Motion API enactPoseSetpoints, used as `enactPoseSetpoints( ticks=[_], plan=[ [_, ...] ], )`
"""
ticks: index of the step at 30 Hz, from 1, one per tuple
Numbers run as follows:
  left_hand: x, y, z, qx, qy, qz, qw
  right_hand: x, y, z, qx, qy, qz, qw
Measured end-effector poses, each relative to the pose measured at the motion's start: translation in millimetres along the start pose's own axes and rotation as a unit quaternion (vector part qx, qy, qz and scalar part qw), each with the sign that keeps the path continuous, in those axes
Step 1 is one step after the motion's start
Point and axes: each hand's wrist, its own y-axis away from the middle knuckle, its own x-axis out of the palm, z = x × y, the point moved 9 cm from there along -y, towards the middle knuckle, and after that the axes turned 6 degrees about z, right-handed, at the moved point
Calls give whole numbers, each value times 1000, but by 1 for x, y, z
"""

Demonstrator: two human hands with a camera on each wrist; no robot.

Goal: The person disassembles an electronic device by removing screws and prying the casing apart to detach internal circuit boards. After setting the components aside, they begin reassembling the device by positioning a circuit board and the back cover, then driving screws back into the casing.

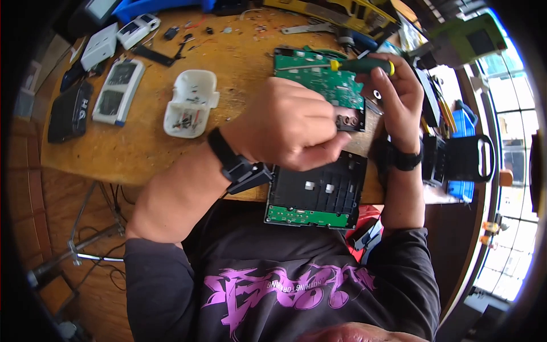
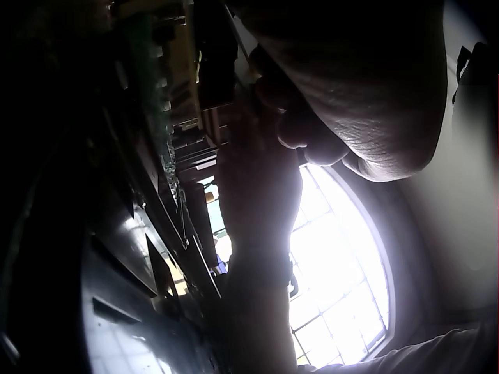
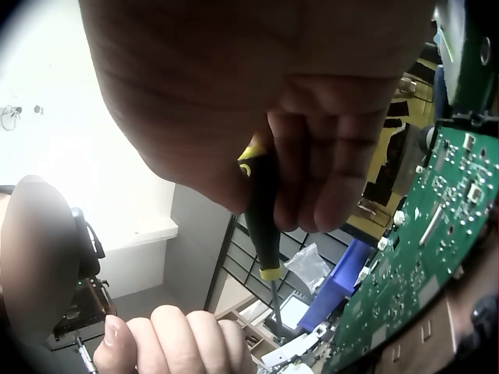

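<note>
My right hand (image 1: 401, 91) holds a screwdriver by its dark green and yellow handle (image 1: 367, 65). Its thin metal shaft points left across a green circuit board (image 1: 319, 85), and in the right wrist view the handle (image 3: 263, 226) lies between thumb and fingers. With fingers curled in, my left hand (image 1: 296, 122) is raised over the board's near left part. No object shows in its curl; its palm side is mostly hidden. Close to its knuckles is a brown part with round openings (image 1: 346, 121). Below lies a black plastic housing (image 1: 319, 182) with a narrow green board strip (image 1: 310, 217).
On the left stands an opened white case (image 1: 215, 98) holding small screws. Farther left are a white-framed device (image 1: 118, 91) and a black box (image 1: 70, 111). A blue bin (image 1: 162, 8) and a yellow tool (image 1: 336, 17) are at the back. Small debris litters the wooden table.
</note>
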Motion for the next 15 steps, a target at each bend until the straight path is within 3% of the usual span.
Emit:
enactPoseSetpoints(
  ticks=[5, 7, 9, 11, 13, 14, 15],
  plan=[
    [-14, -1, 25, -110, -106, -8, 988, -56, 7, 3, -38, -26, -88, 995],
    [-21, 2, 32, -140, -118, -43, 982, -82, 12, -1, -51, -55, -78, 994],
    [-22, 10, 45, -177, -113, -66, 975, -111, 15, -7, -29, -29, -151, 988],
    [-24, 16, 56, -217, -111, -88, 966, -126, 21, -17, 17, -32, -193, 981],
    [-30, 23, 71, -290, -91, -125, 945, -117, 25, -4, -11, -96, -193, 976],
    [-30, 34, 81, -344, -116, -84, 928, -114, 20, 4, -4, -21, -199, 980],
    [-28, 35, 85, -343, -114, -76, 929, -119, 19, -2, 10, -23, -197, 980]
  ],
)
